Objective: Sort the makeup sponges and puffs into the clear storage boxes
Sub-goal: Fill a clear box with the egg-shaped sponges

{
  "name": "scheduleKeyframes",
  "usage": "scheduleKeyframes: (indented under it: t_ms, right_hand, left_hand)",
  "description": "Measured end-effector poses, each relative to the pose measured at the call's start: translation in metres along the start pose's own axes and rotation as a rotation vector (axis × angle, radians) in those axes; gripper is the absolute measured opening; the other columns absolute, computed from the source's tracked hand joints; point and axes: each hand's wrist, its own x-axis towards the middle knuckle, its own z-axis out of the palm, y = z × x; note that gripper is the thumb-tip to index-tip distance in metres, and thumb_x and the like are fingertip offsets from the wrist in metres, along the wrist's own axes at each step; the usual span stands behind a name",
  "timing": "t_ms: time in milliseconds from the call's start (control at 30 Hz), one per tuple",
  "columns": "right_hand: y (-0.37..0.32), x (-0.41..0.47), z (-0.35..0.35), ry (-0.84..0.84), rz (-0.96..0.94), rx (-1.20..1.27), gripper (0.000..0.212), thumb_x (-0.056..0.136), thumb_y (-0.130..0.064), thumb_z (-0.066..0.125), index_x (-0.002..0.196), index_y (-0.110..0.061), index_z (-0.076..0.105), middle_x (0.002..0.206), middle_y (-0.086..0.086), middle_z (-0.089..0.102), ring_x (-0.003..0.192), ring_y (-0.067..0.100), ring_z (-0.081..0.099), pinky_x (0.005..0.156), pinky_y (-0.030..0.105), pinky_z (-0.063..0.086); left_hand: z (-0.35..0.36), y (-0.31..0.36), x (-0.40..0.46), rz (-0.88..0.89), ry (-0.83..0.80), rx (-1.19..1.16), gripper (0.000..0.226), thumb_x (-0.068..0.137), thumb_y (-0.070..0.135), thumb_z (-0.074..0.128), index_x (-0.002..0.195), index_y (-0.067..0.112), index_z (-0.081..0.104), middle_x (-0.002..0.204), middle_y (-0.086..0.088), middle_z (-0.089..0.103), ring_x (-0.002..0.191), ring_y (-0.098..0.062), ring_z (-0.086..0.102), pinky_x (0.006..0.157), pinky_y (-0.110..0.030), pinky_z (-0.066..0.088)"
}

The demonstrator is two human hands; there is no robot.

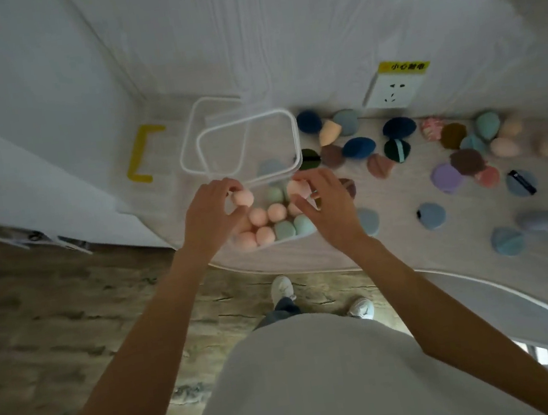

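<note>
The left hand [212, 211] pinched a pink sponge [243, 198] and the right hand [325, 201] gripped another pink sponge [296, 186] over a clear storage box [253, 161] on the desk [390, 241], where pink and green sponges filled the box; puffs [358, 147] lay scattered to its right

Sponges [269, 223] in box [285, 126] — puffs [467, 163] scattered right.
</note>
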Motion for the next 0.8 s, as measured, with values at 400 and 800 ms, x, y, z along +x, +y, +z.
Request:
scheduleKeyframes:
  t_ms: [400,800]
  right_hand:
    - [0.009,-0.005,0.014,-0.021,0.003,-0.122,0.032,0.083,-0.014,0.065,0.114,-0.011,0.056,0.113,0.005,0.054,0.098,0.020,0.053,0.079,0.021,0.039]
    - [-0.017,0.002,0.018,-0.158,0.008,0.025,0.038,0.087,-0.027,0.062,0.119,-0.012,0.048,0.115,0.003,0.058,0.098,0.015,0.055,0.076,0.026,0.045]
  left_hand:
    - [0.009,-0.006,-0.001,0.089,0.036,0.254,0.026,0.069,0.007,0.071,0.095,0.012,0.067,0.096,-0.009,0.061,0.083,-0.030,0.058,0.072,-0.037,0.043]
    - [0.006,-0.020,-0.005,0.096,-0.003,0.080,0.025,0.085,0.012,0.061,0.109,0.015,0.064,0.102,-0.008,0.059,0.079,-0.021,0.062,0.065,-0.029,0.045]
